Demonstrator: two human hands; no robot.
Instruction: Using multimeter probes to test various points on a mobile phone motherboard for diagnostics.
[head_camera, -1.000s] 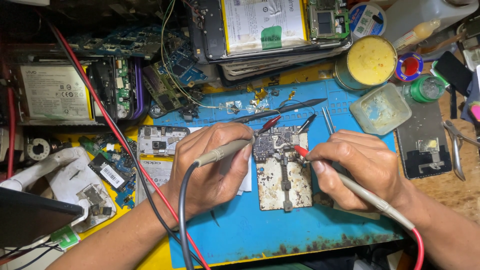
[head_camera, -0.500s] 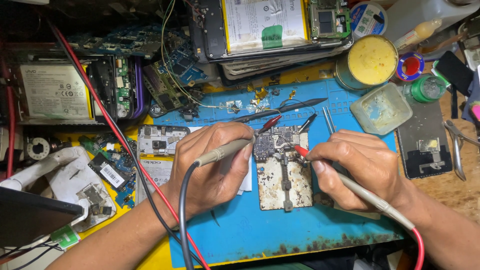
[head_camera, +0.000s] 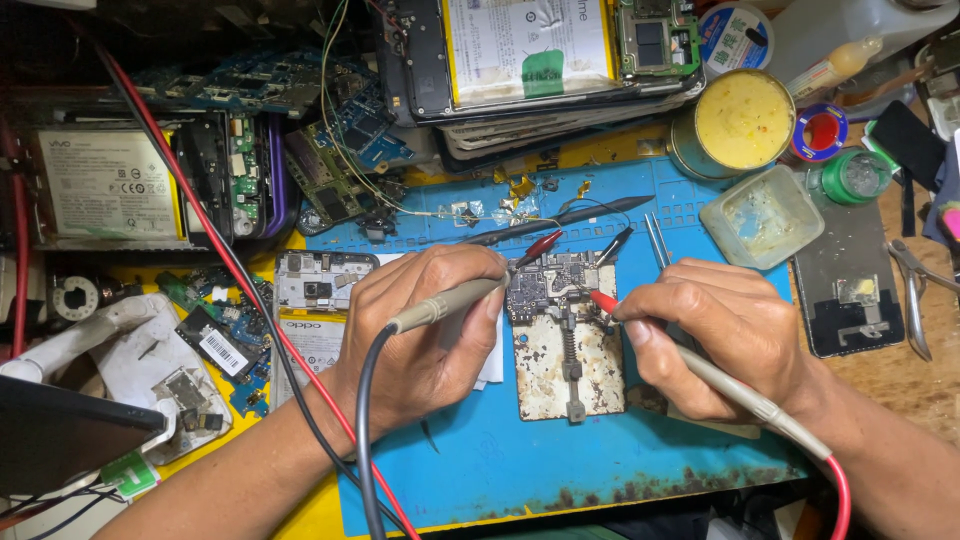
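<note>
holding two meter probes over a small circuit board (head_camera: 553, 287), i take that board as my landmark; it sits clamped at the top of a worn metal holder plate (head_camera: 570, 360) on the blue mat (head_camera: 560, 470), which covers the middle of the counter. my left hand (head_camera: 425, 335) lies just left of the board, its grip closed pencil-wise around the grey probe (head_camera: 445, 303), whose tip end meets the board's left edge (the exact contact spot is hidden behind my fingertips). my right hand (head_camera: 725, 335) lies just right of the board, its grip closed around the red-tipped probe (head_camera: 603, 301), the red tip touching the board's right edge. a black lead runs from the grey probe down over my left wrist; a red lead leaves the other probe past my right wrist. just above the board lie a red clip (head_camera: 540, 245) and tweezers (head_camera: 657, 240). farther up and right of the board stands a round tin of yellow paste (head_camera: 742, 120), with a small square plastic tray (head_camera: 762, 215) below it. well left of the board, an opened phone with its battery (head_camera: 110, 185) lies among loose boards.
</note>
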